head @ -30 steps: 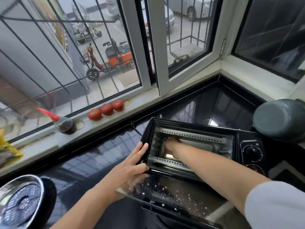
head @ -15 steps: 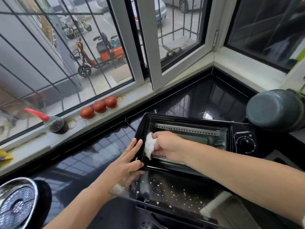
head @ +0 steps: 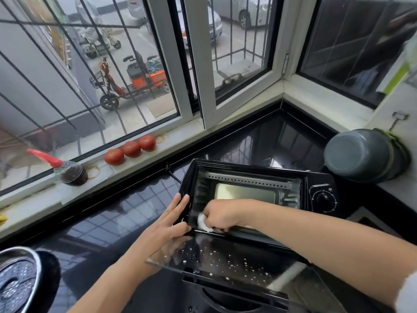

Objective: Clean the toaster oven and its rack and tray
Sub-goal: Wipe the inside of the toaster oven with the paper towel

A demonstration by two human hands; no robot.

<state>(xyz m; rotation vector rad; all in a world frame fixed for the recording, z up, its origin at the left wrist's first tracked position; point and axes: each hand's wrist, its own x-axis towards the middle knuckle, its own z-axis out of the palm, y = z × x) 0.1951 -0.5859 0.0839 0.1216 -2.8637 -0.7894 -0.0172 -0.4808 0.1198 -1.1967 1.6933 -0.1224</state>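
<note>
A black toaster oven (head: 320, 179) stands on the dark counter with its glass door (head: 225, 258) folded down toward me, speckled with white droplets. The chamber looks bare, with no rack or tray inside. My right hand (head: 220, 214) grips a white wad of cloth (head: 203, 223) and presses it on the front left corner of the oven floor, by the door hinge. My left hand (head: 168, 222) rests with straight fingers on the oven's left front frame, thumb at the lower corner.
Three tomatoes (head: 130, 149) and a dark sauce bottle (head: 70, 171) with a red spout lie on the windowsill. A grey pot (head: 361, 154) sits at the back right. A steel steamer lid (head: 15, 281) is at the lower left. Control knobs (head: 323, 198) face front right.
My right hand came out from deep inside the chamber with the cloth and moved down to the front left corner of the oven floor. My left hand stayed on the frame.
</note>
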